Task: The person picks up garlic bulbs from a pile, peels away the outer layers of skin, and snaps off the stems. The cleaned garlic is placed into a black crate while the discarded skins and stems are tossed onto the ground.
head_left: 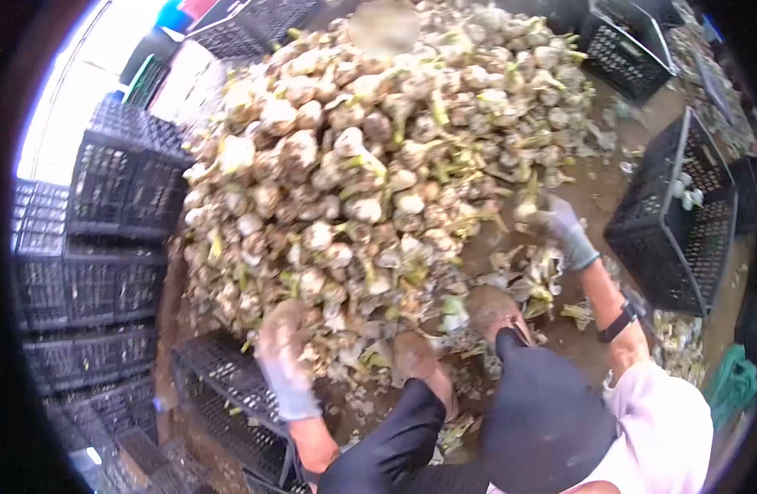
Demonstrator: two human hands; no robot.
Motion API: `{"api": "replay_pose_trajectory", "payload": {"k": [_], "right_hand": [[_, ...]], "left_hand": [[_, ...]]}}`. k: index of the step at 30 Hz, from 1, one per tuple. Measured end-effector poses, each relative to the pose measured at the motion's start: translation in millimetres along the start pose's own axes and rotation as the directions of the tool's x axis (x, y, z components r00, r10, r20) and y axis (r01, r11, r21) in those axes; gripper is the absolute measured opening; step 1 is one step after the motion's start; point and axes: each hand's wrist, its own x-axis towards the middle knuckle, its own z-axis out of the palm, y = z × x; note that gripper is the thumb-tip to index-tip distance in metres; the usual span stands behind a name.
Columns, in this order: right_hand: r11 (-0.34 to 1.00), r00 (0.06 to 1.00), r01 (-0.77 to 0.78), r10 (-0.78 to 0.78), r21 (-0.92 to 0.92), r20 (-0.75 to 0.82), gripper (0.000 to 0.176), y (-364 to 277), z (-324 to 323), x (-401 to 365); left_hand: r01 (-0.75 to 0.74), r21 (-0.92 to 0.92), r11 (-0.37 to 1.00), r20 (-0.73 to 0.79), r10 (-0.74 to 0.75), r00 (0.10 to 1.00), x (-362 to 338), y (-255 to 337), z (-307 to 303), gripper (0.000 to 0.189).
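Note:
A large heap of garlic bulbs [329, 189], many with stalks and soil-stained skins, spreads in front of me. My right hand [566, 232], in a pale glove, is at the heap's right edge. Its fingers are closed on a garlic bulb [527, 211] whose stalk points up. My left hand [284, 350], also gloved, is over the near left edge of the heap. Motion smears its fingers, so I cannot make out whether anything is in them. Loose leaves and peelings [531, 276] lie below my right hand.
Stacked black crates [119, 185] stand at the left. Another black crate [218, 375] is beside my left arm. At the right, a tilted crate [679, 214] holds a few pale bulbs, with one more crate [625, 49] behind. A green bag [731, 383] lies at the lower right. My feet [424, 362] touch the heap's edge.

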Motion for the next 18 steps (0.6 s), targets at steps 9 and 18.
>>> {"api": "replay_pose_trajectory", "payload": {"k": [9, 18], "right_hand": [[0.936, 0.823, 0.209, -0.325, 0.283, 0.467, 0.051, -127.7, 151.9, -79.6], [0.916, 0.835, -0.208, -0.017, 0.344, 0.550, 0.029, -152.6, 156.1, -85.0]], "left_hand": [[0.651, -0.629, 0.425, 0.528, -0.382, 0.759, -3.7, -36.1, 141.0, 0.036], [0.185, -0.374, 0.909, 0.264, -0.087, 0.961, -3.0, -41.4, 136.7, 0.050]]}}
